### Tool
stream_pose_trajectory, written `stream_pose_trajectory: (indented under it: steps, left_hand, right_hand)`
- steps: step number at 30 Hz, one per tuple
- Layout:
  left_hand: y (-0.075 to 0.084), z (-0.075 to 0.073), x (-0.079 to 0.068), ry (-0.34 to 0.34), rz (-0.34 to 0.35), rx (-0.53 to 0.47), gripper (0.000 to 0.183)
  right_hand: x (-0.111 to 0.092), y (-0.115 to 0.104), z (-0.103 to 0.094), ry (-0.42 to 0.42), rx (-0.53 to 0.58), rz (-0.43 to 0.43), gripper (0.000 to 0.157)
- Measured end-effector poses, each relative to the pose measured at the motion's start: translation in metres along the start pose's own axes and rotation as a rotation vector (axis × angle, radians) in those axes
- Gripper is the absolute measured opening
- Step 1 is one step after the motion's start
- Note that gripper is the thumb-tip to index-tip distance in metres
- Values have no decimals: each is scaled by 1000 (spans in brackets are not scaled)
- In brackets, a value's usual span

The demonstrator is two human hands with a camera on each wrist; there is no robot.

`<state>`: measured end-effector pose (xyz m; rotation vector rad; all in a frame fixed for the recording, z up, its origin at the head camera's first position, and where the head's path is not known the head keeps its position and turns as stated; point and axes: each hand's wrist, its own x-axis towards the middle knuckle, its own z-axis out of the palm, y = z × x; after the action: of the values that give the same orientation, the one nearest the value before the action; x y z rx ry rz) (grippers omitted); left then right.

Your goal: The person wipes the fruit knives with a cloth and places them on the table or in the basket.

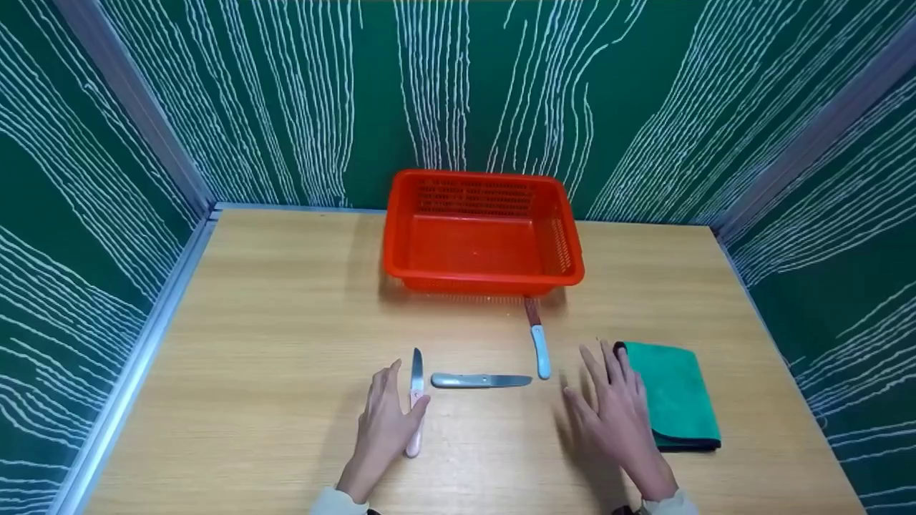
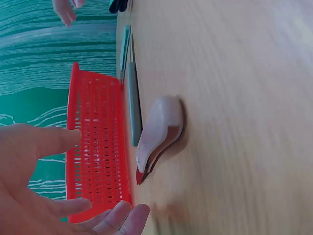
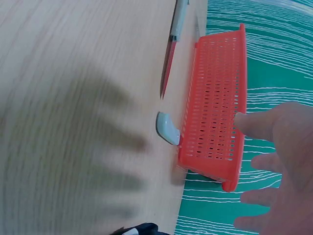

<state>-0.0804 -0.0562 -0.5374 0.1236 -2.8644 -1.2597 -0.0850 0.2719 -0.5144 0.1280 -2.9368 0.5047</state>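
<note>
My left hand (image 1: 386,422), fingers apart, hovers beside and partly over a knife with a pale pink handle (image 1: 413,445). In the left wrist view a gap separates the hand (image 2: 29,181) from that pink handle (image 2: 164,120). A grey-handled knife (image 1: 465,380) lies crosswise on the table between my hands, blade to the right. Farther back, a knife with a light blue handle (image 1: 540,352) points its blade at the basket. My right hand (image 1: 615,418) is spread above the table, holding nothing, and overlaps the left edge of a folded green cloth (image 1: 676,393).
A red-orange plastic basket (image 1: 483,277) with perforated sides stands at the back of the wooden table (image 1: 272,343). Green panels with white wavy lines (image 1: 372,100) enclose the back and both sides. A metal rail (image 1: 136,365) runs along the left table edge.
</note>
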Motion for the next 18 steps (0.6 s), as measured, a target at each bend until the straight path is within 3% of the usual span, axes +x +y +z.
stream_pose_trajectory:
  steps: [3,10,18]
  left_hand:
    - [0,3,-2,-8,-16,1,73]
    - [-2,9,-1,-43,-19,-6,73]
    - [-3,14,1,-62,-64,49,66]
  right_hand:
    - [0,1,-3,21,0,14,69]
    - [-2,11,-5,155,-20,6,68]
    - [-3,23,-6,168,-54,94,71]
